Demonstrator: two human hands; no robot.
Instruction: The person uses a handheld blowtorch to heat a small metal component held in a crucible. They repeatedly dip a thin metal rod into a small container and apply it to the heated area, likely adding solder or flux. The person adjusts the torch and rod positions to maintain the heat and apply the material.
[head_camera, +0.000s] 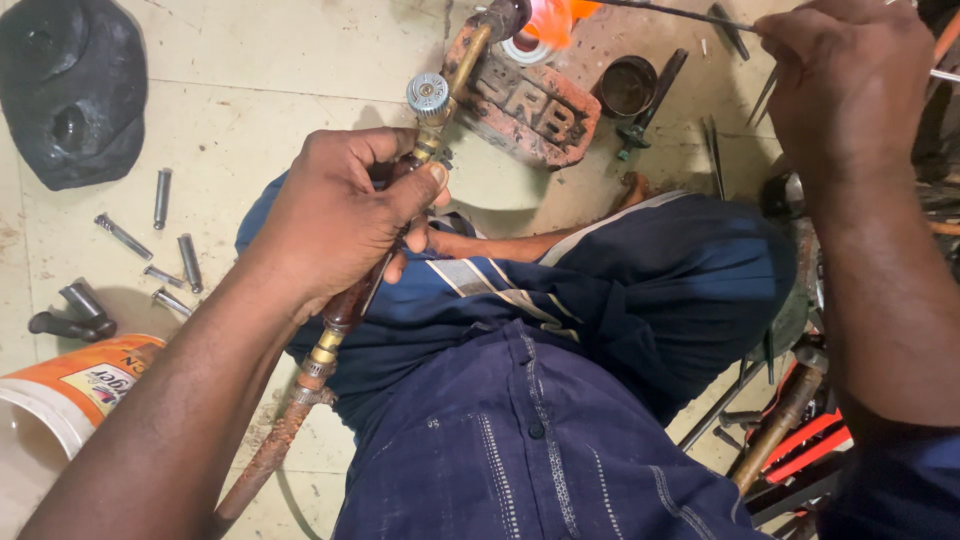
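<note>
My left hand (335, 215) grips the handle of a brass gas torch (345, 300), which runs from a hose at the lower left up to a knurled valve knob (428, 92) and a nozzle at the top. An orange flame (550, 18) glows at the nozzle tip, over a small white ring (522, 50) resting on a red brick (525, 100). My right hand (845, 85) at the upper right pinches a thin metal rod (665, 12) that reaches left toward the flame. I sit on the floor in dark blue clothes.
Several short metal tubes (160, 235) lie on the tiled floor at the left, near a black cloth bundle (70, 90) and an orange-and-white bucket (70, 390). A round dark tin (627, 87) and a screwdriver sit behind the brick. Pipes and red-handled tools (790, 440) crowd the right.
</note>
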